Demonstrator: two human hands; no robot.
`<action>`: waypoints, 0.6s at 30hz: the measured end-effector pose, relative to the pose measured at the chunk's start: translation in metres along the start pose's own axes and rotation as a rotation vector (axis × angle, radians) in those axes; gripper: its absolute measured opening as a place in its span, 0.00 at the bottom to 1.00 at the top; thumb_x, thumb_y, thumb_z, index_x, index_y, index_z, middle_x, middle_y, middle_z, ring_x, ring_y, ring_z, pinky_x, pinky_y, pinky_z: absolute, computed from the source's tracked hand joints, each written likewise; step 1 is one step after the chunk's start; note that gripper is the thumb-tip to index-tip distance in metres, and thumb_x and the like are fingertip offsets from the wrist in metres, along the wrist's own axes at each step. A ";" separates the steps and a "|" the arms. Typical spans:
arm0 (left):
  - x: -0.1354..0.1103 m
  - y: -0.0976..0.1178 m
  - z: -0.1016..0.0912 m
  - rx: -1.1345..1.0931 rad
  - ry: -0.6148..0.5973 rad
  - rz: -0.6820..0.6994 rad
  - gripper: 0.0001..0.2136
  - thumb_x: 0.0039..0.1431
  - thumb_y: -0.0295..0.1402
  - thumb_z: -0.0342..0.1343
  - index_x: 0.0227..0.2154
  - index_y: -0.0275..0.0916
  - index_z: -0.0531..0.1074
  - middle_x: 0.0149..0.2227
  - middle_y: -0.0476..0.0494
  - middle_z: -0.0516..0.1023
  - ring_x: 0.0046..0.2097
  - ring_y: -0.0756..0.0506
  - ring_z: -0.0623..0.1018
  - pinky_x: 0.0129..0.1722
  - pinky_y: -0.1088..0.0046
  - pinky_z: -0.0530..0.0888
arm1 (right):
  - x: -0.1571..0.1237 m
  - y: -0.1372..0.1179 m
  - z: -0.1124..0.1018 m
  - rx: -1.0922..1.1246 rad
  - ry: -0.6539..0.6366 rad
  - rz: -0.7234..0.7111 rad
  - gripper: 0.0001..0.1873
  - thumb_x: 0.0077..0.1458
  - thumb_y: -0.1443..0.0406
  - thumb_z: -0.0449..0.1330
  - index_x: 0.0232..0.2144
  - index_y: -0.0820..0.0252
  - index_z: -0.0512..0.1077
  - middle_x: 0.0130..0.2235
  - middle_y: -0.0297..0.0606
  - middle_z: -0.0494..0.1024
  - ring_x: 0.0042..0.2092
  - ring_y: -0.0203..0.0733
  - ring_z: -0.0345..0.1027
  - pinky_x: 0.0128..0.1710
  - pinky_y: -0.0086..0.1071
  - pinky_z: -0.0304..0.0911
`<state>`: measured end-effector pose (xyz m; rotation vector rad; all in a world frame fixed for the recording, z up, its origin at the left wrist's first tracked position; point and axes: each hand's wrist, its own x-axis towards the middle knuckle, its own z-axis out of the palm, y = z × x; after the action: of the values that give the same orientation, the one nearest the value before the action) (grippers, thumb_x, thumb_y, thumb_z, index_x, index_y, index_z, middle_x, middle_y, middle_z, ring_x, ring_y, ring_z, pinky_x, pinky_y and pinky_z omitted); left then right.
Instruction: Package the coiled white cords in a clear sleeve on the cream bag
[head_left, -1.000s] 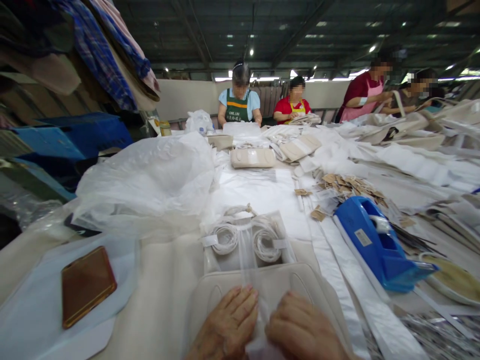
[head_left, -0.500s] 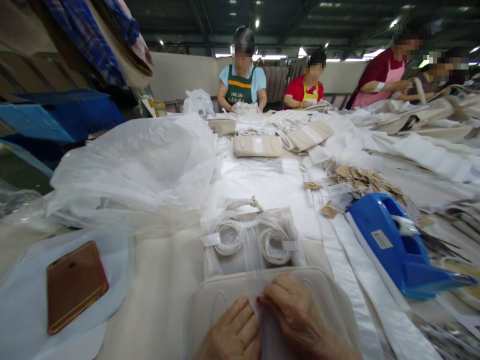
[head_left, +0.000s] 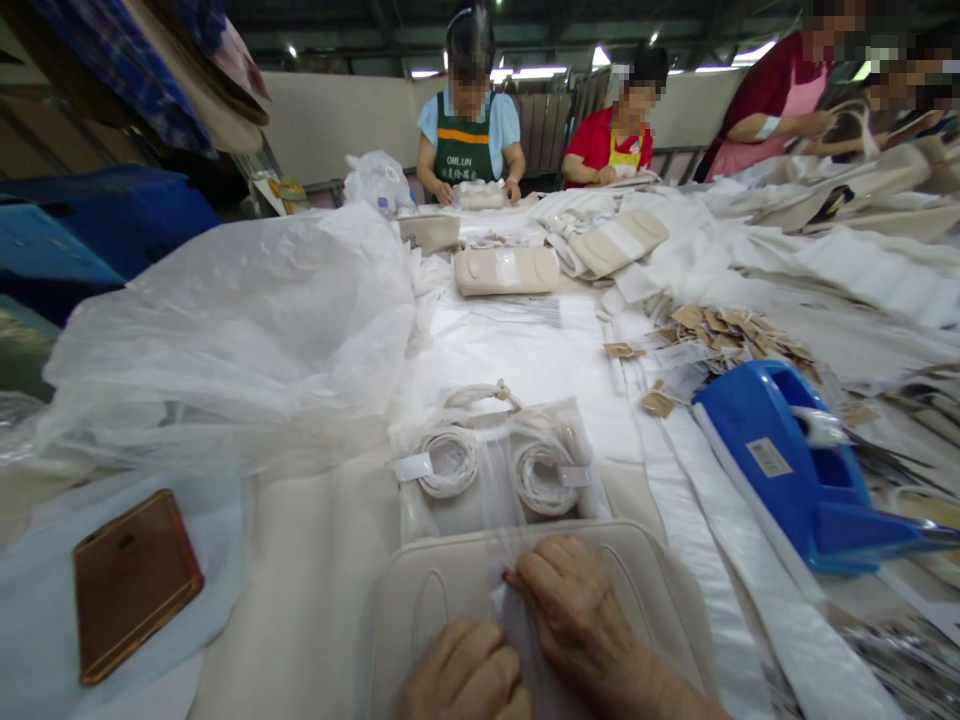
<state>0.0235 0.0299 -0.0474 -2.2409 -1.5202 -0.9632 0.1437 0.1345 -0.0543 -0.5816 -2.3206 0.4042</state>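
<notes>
A beige bag panel [head_left: 420, 565] with rounded corners and curved stitching lies flat before me. Down its middle runs a clear plastic strip [head_left: 495, 490]. My right hand [head_left: 574, 605] pinches the strip near the panel's upper edge. Lower and to the left, my left hand [head_left: 465, 675] is curled closed at the strip's side; its fingertips are hidden. Just beyond the panel lie two coiled pale cords, a left coil [head_left: 448, 465] and a right coil [head_left: 546, 478], each with a white tag. A looped handle [head_left: 480, 395] sits behind them.
A copper-coloured phone [head_left: 135, 585] lies at left, below a heap of clear plastic [head_left: 247, 330]. At right are a blue tape dispenser [head_left: 787, 470] and brown tags [head_left: 720, 330]. Folded beige bags [head_left: 506, 270] lie farther off. Several co-workers stand across the table.
My left hand's fingers have curled in from a flatter pose and sit slightly lower. The right hand still pinches the strip. The view has tilted down slightly.
</notes>
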 end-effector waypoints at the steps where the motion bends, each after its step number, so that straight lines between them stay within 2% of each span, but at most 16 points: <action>1: 0.002 0.001 0.002 0.082 0.001 0.012 0.13 0.62 0.29 0.43 0.29 0.36 0.73 0.30 0.48 0.78 0.38 0.49 0.76 0.43 0.74 0.71 | 0.001 0.000 0.000 -0.003 0.008 -0.003 0.16 0.57 0.73 0.47 0.19 0.61 0.63 0.22 0.35 0.63 0.27 0.37 0.53 0.27 0.32 0.45; 3: 0.001 0.001 0.009 0.198 0.032 0.038 0.11 0.60 0.27 0.45 0.33 0.33 0.74 0.35 0.44 0.79 0.44 0.45 0.75 0.48 0.69 0.68 | 0.002 -0.001 0.001 -0.015 0.024 -0.010 0.16 0.57 0.73 0.47 0.19 0.60 0.63 0.21 0.35 0.64 0.27 0.37 0.53 0.27 0.31 0.45; 7: -0.010 0.003 0.024 0.263 0.095 0.059 0.12 0.56 0.23 0.44 0.31 0.31 0.74 0.38 0.38 0.78 0.48 0.42 0.73 0.55 0.63 0.61 | 0.003 -0.003 -0.001 -0.070 0.043 -0.013 0.18 0.58 0.73 0.45 0.18 0.59 0.63 0.20 0.35 0.65 0.25 0.38 0.54 0.27 0.31 0.46; 12: -0.012 0.009 0.022 0.278 0.066 0.001 0.11 0.56 0.24 0.46 0.34 0.31 0.74 0.40 0.39 0.78 0.50 0.44 0.72 0.59 0.62 0.56 | 0.008 -0.008 -0.009 -0.176 -0.012 0.068 0.16 0.59 0.69 0.46 0.20 0.58 0.63 0.19 0.35 0.68 0.21 0.38 0.60 0.22 0.32 0.47; 15: -0.009 0.009 0.021 0.274 0.083 -0.011 0.10 0.56 0.25 0.48 0.34 0.31 0.74 0.39 0.40 0.79 0.48 0.46 0.74 0.59 0.65 0.56 | 0.011 -0.007 -0.035 -0.094 0.037 0.058 0.08 0.59 0.69 0.48 0.31 0.61 0.66 0.22 0.34 0.71 0.22 0.36 0.64 0.22 0.30 0.53; 18: -0.012 0.006 0.026 0.271 0.119 0.001 0.10 0.57 0.26 0.47 0.33 0.33 0.74 0.36 0.43 0.80 0.45 0.48 0.76 0.60 0.67 0.54 | 0.007 0.016 -0.090 -0.131 0.206 0.036 0.05 0.56 0.67 0.55 0.37 0.61 0.67 0.27 0.34 0.72 0.29 0.36 0.66 0.31 0.28 0.60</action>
<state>0.0362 0.0332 -0.0739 -1.9617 -1.4975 -0.8190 0.2061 0.1630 0.0061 -0.6962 -2.1524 0.1990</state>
